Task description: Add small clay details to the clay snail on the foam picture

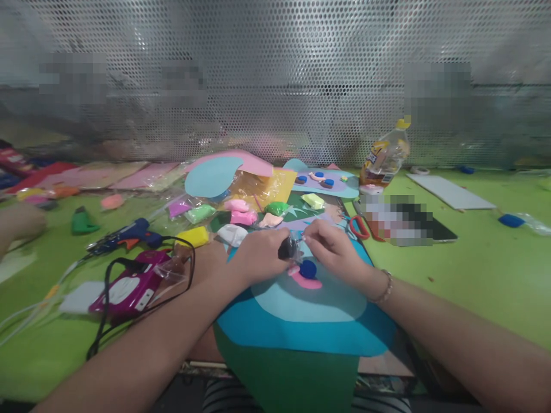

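My left hand (260, 255) is closed around a black lump of modelling clay (286, 248) in a clear plastic wrapper. The fingers of my right hand (338, 249) are pinched together at the wrapper's edge (298, 241). Just below the hands, a round blue clay ball (308, 269) and a curved pink clay strip (309, 283) lie on a light blue paper shape (310, 307). That shape rests on a larger, darker blue paper (301, 337), with green paper (297, 373) beneath it.
Several coloured clay packets (275, 208) lie beyond my hands. To the left are a glue gun (124, 236), a magenta power strip (133, 287) with cables, and another person's hand (21, 223). Scissors (359, 228), a phone-like dark slab (441, 229) and a bottle (385, 158) stand or lie right.
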A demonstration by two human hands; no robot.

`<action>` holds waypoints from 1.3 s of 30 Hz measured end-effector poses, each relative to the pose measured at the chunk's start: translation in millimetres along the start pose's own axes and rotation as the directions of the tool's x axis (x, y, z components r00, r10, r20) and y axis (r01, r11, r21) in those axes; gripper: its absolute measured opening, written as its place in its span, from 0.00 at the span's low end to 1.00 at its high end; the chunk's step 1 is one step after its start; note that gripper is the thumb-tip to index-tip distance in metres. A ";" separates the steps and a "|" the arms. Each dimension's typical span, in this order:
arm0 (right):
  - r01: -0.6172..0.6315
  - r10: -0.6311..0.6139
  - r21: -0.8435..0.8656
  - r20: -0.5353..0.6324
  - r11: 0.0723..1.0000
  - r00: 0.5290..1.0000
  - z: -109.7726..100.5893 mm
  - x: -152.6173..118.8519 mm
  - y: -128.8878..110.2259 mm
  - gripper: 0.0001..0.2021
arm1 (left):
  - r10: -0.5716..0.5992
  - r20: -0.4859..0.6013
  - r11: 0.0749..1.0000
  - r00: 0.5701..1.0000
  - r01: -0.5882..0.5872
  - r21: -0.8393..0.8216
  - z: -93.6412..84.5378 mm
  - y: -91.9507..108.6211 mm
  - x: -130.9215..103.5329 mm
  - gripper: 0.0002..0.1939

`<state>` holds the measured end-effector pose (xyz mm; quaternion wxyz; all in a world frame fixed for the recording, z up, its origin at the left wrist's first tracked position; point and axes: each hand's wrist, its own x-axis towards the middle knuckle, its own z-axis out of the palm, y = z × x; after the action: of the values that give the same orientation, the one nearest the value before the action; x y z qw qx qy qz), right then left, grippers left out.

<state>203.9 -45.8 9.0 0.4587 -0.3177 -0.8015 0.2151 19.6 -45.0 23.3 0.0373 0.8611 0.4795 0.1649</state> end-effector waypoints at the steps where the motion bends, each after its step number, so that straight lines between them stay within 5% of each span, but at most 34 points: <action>1: -0.077 0.078 0.064 -0.008 0.995 0.997 -0.1 0.6 0.5 0.07 | 0.001 -0.012 1.000 1.000 -0.001 0.006 0.3 -1.5 0.6 0.09; 4: -0.230 0.235 0.240 0.009 0.943 0.972 -1.5 2.8 3.8 0.09 | -0.010 -0.047 1.000 0.999 0.011 0.013 1.3 -7.3 3.1 0.12; 11: -0.362 0.379 0.451 0.055 0.816 0.924 -5.6 8.1 11.0 0.15 | -0.163 -0.067 0.987 0.984 0.162 -0.018 5.0 -24.9 12.7 0.17; 19: -0.463 0.481 0.445 0.079 0.767 0.873 -3.5 9.5 17.5 0.17 | -0.206 -0.055 0.978 0.977 0.208 0.025 8.5 -36.6 17.5 0.18; 39: -0.501 0.461 0.316 0.197 0.805 0.865 -4.4 7.6 23.0 0.10 | -0.205 -0.070 0.978 0.976 0.206 0.012 7.9 -34.3 17.1 0.17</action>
<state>212.1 -23.9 1.0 0.3938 -0.4094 -0.6660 0.4835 2.5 -11.4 12.5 0.0292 0.8010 0.5686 0.1848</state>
